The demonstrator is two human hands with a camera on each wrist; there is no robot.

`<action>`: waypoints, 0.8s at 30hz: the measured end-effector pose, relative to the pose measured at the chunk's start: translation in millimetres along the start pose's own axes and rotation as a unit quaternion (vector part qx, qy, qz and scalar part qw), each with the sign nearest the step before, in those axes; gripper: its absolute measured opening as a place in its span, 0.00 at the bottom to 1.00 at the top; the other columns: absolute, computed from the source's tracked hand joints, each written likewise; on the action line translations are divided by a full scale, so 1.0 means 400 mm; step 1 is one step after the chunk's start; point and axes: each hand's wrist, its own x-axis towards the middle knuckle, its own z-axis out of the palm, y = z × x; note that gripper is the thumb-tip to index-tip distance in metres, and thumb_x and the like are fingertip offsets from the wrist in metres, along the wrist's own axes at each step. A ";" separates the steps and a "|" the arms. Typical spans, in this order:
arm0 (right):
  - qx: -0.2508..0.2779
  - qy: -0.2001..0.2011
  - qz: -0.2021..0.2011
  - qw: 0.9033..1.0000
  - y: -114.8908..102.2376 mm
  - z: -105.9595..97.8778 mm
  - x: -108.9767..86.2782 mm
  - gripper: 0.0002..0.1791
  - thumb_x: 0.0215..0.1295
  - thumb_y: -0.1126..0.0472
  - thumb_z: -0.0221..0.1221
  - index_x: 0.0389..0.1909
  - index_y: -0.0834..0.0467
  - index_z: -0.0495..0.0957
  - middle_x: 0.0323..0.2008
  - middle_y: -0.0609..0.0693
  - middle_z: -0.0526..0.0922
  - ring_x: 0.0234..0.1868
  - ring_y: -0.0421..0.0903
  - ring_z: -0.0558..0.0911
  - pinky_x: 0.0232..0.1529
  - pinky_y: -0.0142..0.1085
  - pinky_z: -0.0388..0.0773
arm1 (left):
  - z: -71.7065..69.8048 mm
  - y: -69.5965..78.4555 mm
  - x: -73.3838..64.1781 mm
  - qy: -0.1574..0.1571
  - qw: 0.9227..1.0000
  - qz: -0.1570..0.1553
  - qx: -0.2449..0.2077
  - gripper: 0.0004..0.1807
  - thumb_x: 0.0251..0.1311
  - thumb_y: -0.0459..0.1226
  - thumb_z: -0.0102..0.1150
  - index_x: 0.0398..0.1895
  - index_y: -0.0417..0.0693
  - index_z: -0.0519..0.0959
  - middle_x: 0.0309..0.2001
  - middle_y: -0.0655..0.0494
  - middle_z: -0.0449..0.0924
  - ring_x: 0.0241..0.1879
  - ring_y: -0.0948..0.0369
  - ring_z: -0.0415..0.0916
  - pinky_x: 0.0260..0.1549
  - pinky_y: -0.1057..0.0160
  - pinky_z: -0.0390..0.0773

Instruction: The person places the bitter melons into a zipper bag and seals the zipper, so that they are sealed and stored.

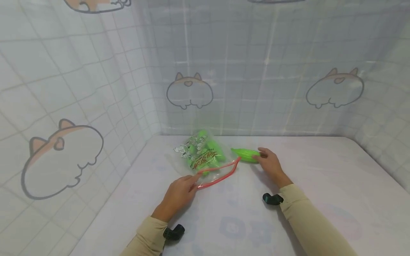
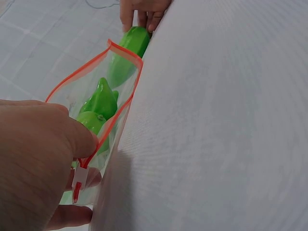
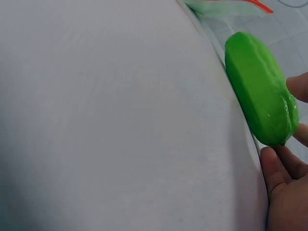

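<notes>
A clear zip bag (image 1: 201, 156) with a red rim (image 1: 221, 174) lies on the white surface, its mouth facing right. Several green plastic toys (image 2: 100, 98) sit inside it. My left hand (image 1: 180, 192) pinches the rim near the white slider (image 2: 79, 177), thumb on top (image 2: 72, 139). My right hand (image 1: 270, 163) grips the far end of a long green cucumber-like toy (image 1: 246, 155), whose tip points at the bag's mouth. In the right wrist view the toy (image 3: 260, 91) is held between fingers and thumb of my right hand (image 3: 288, 126), with the bag's rim (image 3: 226, 6) just beyond it.
The white padded surface (image 1: 320, 185) is walled at the back and both sides by a tiled curtain (image 1: 256, 71) with cartoon prints. Black wrist mounts (image 1: 272, 199) sit on both sleeves.
</notes>
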 end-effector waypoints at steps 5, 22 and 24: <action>-0.032 -0.007 -0.015 0.999 -0.009 0.003 -0.007 0.39 0.71 0.46 0.59 0.75 0.63 0.61 0.70 0.64 0.67 0.70 0.60 0.65 0.68 0.54 0.62 | 0.001 -0.001 -0.001 0.002 1.000 0.001 0.002 0.26 0.59 0.34 0.68 0.63 0.52 0.80 0.34 0.61 0.82 0.26 0.65 0.70 0.27 0.63 0.76; -0.066 -0.001 -0.013 0.998 -0.004 0.008 -0.014 0.37 0.71 0.46 0.59 0.72 0.63 0.65 0.69 0.63 0.68 0.71 0.61 0.64 0.69 0.54 0.60 | 0.000 0.002 0.000 -0.001 1.000 -0.001 0.001 0.26 0.59 0.33 0.67 0.63 0.52 0.80 0.31 0.62 0.80 0.24 0.65 0.66 0.25 0.66 0.72; -0.063 -0.001 -0.012 0.998 -0.003 0.006 -0.015 0.37 0.70 0.45 0.59 0.72 0.63 0.65 0.70 0.63 0.67 0.71 0.61 0.63 0.69 0.55 0.60 | 0.001 0.003 -0.001 -0.002 1.000 -0.004 0.000 0.26 0.59 0.34 0.67 0.63 0.52 0.80 0.32 0.62 0.80 0.25 0.65 0.66 0.26 0.66 0.73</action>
